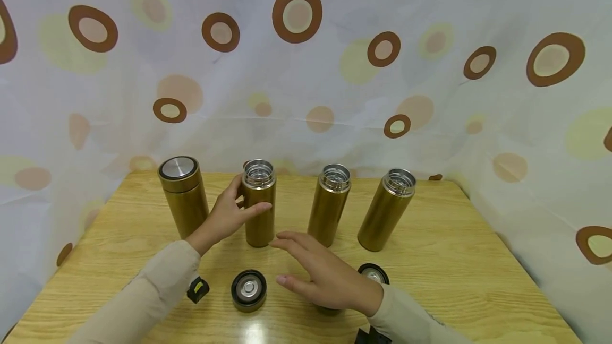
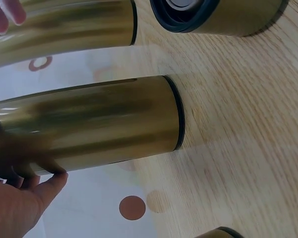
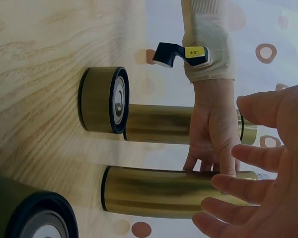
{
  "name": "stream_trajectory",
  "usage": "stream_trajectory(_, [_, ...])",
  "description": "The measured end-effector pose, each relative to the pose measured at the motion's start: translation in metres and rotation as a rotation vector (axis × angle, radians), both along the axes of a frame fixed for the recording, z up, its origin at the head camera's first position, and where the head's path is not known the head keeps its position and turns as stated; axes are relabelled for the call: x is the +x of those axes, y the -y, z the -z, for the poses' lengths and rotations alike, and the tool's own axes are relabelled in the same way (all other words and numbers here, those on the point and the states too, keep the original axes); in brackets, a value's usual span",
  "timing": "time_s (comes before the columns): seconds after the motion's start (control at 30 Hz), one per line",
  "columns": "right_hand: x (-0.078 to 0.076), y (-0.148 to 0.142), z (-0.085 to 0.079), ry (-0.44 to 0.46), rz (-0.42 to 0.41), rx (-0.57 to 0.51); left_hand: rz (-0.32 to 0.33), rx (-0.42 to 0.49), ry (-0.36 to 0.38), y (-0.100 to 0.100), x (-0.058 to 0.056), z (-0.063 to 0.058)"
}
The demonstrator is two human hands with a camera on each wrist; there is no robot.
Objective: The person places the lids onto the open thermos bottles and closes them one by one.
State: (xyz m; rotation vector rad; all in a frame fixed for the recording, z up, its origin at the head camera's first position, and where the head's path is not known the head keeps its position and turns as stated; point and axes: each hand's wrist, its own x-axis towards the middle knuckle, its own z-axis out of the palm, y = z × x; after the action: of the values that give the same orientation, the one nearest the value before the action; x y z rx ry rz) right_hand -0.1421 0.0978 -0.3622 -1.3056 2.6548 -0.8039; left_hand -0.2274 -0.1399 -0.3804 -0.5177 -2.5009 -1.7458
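Note:
My left hand (image 1: 232, 214) holds an open gold thermos flask (image 1: 260, 222) by its upper body, thumb across the front and fingers behind. The flask stands upright on the table, its steel neck uncovered. In the left wrist view the same flask (image 2: 99, 121) fills the middle, with the left hand (image 2: 20, 206) at its side. My right hand (image 1: 325, 272) hovers in front of the flasks, fingers spread and holding nothing. In the right wrist view that right hand (image 3: 258, 173) overlaps the held flask. A gold lid (image 1: 249, 290) lies upside down between my forearms.
A capped flask (image 1: 184, 195) stands at left. Two uncapped ones, a nearer flask (image 1: 329, 211) and a farther flask (image 1: 386, 211), stand at right. Two more lids lie by my right hand, one lid (image 1: 374, 273) partly hidden behind it. Patterned cloth (image 1: 306, 78) hangs behind the wooden table (image 1: 459, 259).

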Motion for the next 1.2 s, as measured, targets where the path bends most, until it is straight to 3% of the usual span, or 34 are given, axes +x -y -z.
stream_trajectory(0.13, [-0.001, 0.006, 0.004, 0.043, 0.003, 0.028, 0.002, 0.001, 0.004, 0.001, 0.000, 0.000])
stream_trajectory(0.4, [-0.008, 0.034, 0.022, 0.103, 0.017, 0.212, 0.008, 0.019, 0.004, 0.001, -0.001, 0.002])
stream_trajectory(0.7, [-0.011, 0.066, 0.034, 0.093, 0.043, 0.374, 0.014, 0.034, 0.007, 0.002, -0.001, 0.003])
stream_trajectory(0.97, [-0.011, 0.071, 0.044, 0.113, -0.010, 0.423, 0.017, 0.024, 0.021, 0.004, 0.001, 0.004])
stream_trajectory(1.2, [-0.013, 0.069, 0.052, 0.059, -0.014, 0.409, 0.018, 0.025, 0.019, 0.002, -0.002, 0.003])
